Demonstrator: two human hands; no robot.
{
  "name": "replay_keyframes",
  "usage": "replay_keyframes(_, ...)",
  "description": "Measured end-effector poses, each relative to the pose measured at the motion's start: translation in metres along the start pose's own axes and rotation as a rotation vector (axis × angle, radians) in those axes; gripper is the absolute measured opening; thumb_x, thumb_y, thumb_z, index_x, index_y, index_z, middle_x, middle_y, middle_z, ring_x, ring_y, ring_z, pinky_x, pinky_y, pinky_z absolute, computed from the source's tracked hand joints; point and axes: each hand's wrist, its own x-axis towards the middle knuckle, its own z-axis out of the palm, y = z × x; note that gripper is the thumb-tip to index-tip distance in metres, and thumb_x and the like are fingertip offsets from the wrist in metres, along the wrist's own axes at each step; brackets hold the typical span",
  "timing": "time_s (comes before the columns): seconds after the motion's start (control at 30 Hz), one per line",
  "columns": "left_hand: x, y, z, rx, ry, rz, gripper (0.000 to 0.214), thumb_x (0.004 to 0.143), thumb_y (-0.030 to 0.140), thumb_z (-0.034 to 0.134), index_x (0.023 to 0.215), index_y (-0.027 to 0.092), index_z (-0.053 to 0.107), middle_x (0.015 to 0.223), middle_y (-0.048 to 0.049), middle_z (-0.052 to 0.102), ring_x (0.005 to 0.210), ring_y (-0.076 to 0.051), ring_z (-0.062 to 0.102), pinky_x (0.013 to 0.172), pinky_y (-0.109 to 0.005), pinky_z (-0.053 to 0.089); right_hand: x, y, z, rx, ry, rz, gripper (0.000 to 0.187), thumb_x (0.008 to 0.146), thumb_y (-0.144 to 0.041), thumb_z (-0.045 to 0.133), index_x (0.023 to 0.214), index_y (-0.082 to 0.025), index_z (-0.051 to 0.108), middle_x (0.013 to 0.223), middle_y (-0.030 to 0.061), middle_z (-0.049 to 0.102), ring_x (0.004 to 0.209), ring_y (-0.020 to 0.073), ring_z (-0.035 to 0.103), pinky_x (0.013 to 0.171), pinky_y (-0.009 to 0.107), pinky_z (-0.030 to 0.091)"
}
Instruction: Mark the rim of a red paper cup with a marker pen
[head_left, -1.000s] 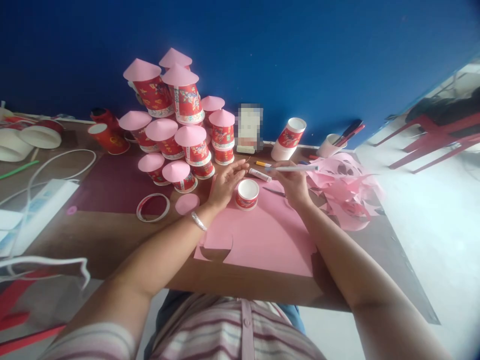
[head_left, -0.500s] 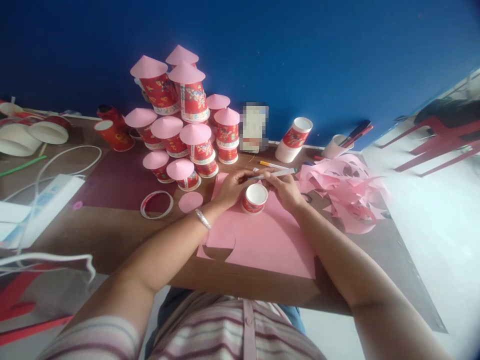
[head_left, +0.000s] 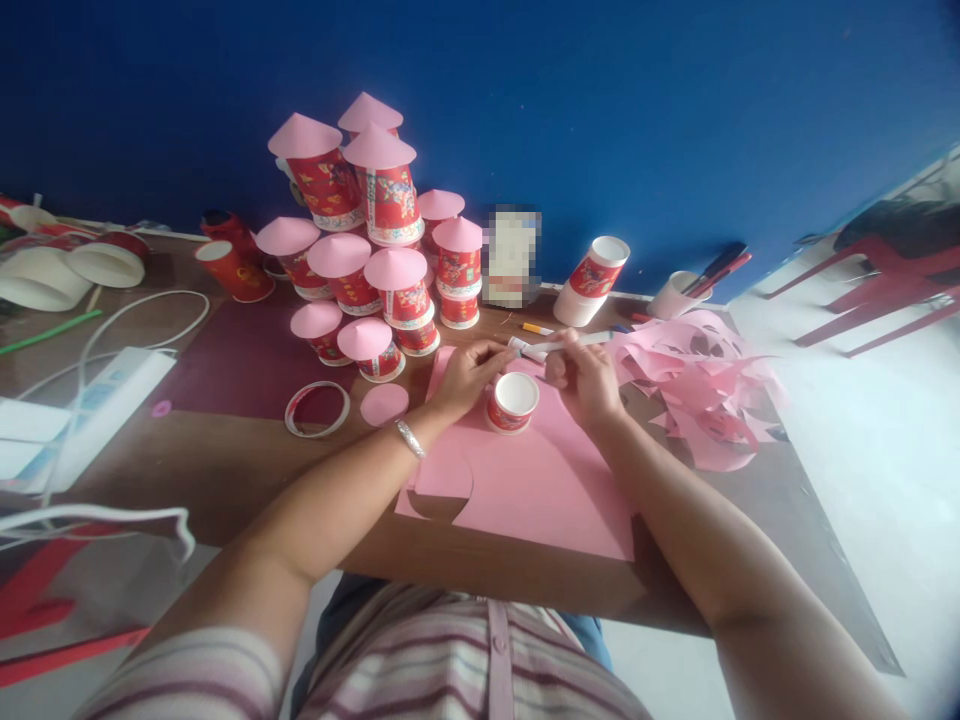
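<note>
A small red paper cup [head_left: 512,402] stands upright on a pink paper sheet [head_left: 536,485]. My left hand [head_left: 470,372] rests just left of the cup with its fingers curled, and its fingertips reach toward the tip of a white pen [head_left: 574,342]. My right hand [head_left: 585,378] is closed round that pen, just right of the cup. A round piece has been cut out of the sheet's near left edge.
Stacked red cups with pink cone lids [head_left: 367,250] stand behind. A pink paper disc [head_left: 384,404], a cut cup rim ring [head_left: 317,408], a lying cup [head_left: 592,268], a pen cup [head_left: 673,293] and pink scraps [head_left: 694,380] surround the sheet. A power strip [head_left: 105,395] lies left.
My left hand went from lying open beside the cup to curled at the pen's tip. My right hand brought the pen in from the right, closer to the cup.
</note>
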Motion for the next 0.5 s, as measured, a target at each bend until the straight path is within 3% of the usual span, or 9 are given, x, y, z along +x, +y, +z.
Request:
replay_keyframes(0.1,0.003,-0.006,-0.008,0.014,0.061,-0.031,0.052,0.098,0.072,0.084,0.084,0.022,0.080,0.071,-0.0011,0.069,0.066,-0.016,0.060,0.066,-0.032,0.052,0.008,-0.007,-0.018,-0.004,0.162,-0.146,0.064,0.086,-0.086,0.096,0.097,-0.030,0.070,0.061,-0.0082,0.050,0.055,0.0142,0.045,0.054,0.030,0.037)
replay_keyframes(0.2,0.004,-0.009,-0.010,0.084,0.063,0.009,0.044,0.101,0.066,0.083,0.104,0.023,0.090,0.090,-0.0051,0.082,0.080,-0.020,0.071,0.081,-0.035,0.061,0.005,-0.007,-0.026,-0.132,0.189,-0.257,0.060,0.095,-0.088,0.088,0.109,-0.031,0.070,0.071,-0.0045,0.063,0.061,0.0179,0.057,0.058,0.032,0.047)
replay_keyframes(0.33,0.007,-0.013,-0.008,0.236,-0.058,0.135,0.032,0.109,0.048,0.073,0.120,0.027,0.094,0.126,-0.0093,0.090,0.119,-0.028,0.081,0.112,-0.043,0.065,-0.016,0.002,-0.015,-0.439,-0.058,-0.373,0.065,0.111,-0.094,0.063,0.123,-0.031,0.072,0.112,0.0090,0.084,0.092,0.0278,0.081,0.082,0.046,0.069)
replay_keyframes(0.4,0.009,-0.016,-0.009,0.295,-0.100,0.159,0.031,0.108,0.044,0.070,0.117,0.026,0.094,0.129,-0.0101,0.089,0.119,-0.028,0.081,0.111,-0.042,0.066,-0.025,0.008,-0.010,-0.596,-0.206,-0.473,0.071,0.112,-0.095,0.058,0.135,-0.029,0.072,0.126,0.0142,0.086,0.108,0.0326,0.085,0.095,0.053,0.072)
replay_keyframes(0.5,0.011,-0.021,-0.009,0.363,-0.135,0.170,0.029,0.105,0.040,0.068,0.112,0.024,0.092,0.122,-0.0102,0.088,0.111,-0.028,0.080,0.106,-0.041,0.066,-0.030,0.015,-0.010,-0.767,-0.385,-0.637,0.075,0.112,-0.091,0.063,0.151,-0.027,0.067,0.141,0.0191,0.084,0.127,0.0374,0.084,0.106,0.056,0.072)
